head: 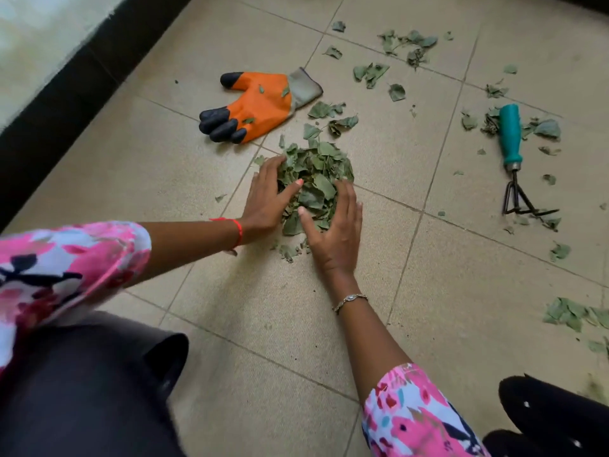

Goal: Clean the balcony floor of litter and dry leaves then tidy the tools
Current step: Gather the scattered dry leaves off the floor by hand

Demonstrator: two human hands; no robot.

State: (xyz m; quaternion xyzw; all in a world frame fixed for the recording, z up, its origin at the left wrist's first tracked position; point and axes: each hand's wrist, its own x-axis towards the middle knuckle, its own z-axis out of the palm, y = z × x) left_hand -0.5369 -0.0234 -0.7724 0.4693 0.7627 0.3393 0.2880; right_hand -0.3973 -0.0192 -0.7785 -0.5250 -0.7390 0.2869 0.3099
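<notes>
Leaf pile (316, 169) sits mid-floor on the tiles. Left hand (263, 201) presses its left edge, right hand (333, 235) its near right side, fingers (346, 199) straight and held together. Orange glove (257, 103) lies just beyond; teal-handled rake (512, 153) lies well right.

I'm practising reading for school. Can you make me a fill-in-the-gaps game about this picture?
1. The left hand and the right hand press against a pile of green ____.
2. The glove on the floor has black fingertips and an ____ palm.
3. The rake lies on the ____ side of the pile.
Missing words: leaves, orange, right.
</notes>
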